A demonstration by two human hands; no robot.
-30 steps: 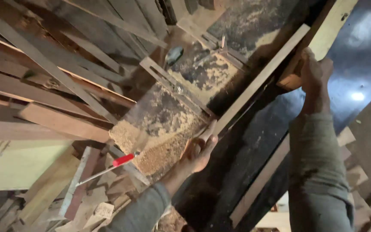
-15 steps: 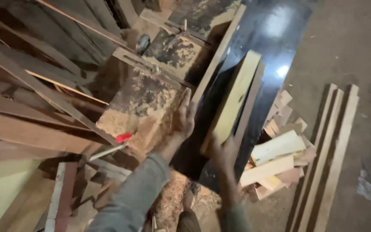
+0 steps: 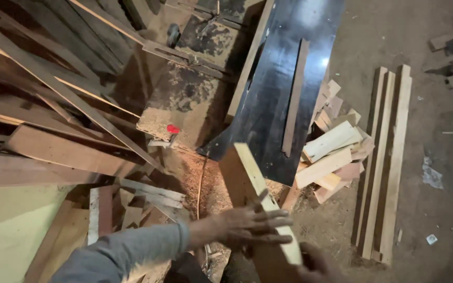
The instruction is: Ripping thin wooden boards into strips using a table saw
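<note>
Sawdust-strewn floor below — left hand (image 3: 250,226) lies spread open on a wooden plank (image 3: 252,191), right hand (image 3: 315,264) gripping its near end.

Pale sawn wood, matt, smooth on the face, in the plank (image 3: 255,194) under the left hand (image 3: 250,226), lower centre. Glossy black panel (image 3: 284,73), mirror-smooth, top centre. Dull metal saw table (image 3: 184,99), dusted with matt sawdust, upper middle. Rough pale offcuts (image 3: 331,152) right of centre. Long raw wooden strips (image 3: 386,157) at right. Soft grey cloth sleeve (image 3: 116,257), lower left.
</note>
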